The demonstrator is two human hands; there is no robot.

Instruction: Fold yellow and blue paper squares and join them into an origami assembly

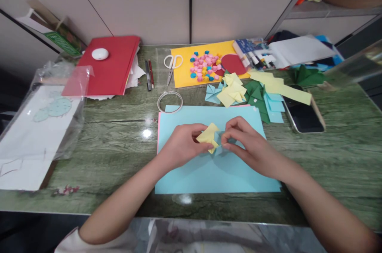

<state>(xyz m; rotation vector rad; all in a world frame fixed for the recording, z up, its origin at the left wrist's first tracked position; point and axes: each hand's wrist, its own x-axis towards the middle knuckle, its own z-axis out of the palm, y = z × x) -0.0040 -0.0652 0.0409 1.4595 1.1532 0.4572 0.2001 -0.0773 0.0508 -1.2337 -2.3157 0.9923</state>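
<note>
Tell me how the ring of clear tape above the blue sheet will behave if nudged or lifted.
The clear tape ring lies flat on the green marbled table, so it probably won't roll unless tipped on edge. It looks thin and hollow, likely light. On that glossy surface a push would probably slide it.

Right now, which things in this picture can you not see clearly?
Head view only:
- Blue folded piece: mostly hidden by right hand and yellow folded piece, which left hand pinches.
- Pink sheet: covered by blue sheet.
- Box print: too small.
- White drawing sheet: cut by left edge.
</note>
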